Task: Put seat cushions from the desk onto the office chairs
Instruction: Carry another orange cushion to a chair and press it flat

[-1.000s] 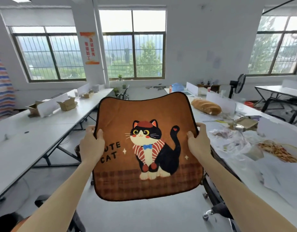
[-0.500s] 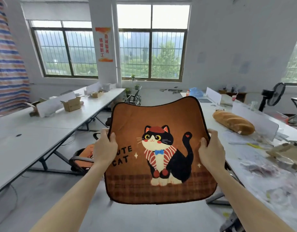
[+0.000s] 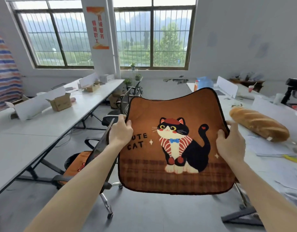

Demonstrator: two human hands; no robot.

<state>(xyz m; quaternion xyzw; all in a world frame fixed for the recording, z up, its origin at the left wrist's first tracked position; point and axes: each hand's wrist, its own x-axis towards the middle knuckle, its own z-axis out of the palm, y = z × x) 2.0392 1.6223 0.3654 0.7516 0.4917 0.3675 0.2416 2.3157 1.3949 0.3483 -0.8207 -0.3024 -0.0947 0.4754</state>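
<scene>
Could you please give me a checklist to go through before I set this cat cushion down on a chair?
1. The left hand grips the cat cushion at its left edge: ok.
2. The right hand grips its right edge: ok.
3. The cushion is off the desk and in the air: ok.
4. The seat of the nearest chair is free: not ok, an orange cushion already lies on it.
5. The seat of the next chair behind it is free: cannot tell, it is mostly hidden.

Bare left hand (image 3: 120,133) and right hand (image 3: 231,145), long bare forearms (image 3: 87,178).
</scene>
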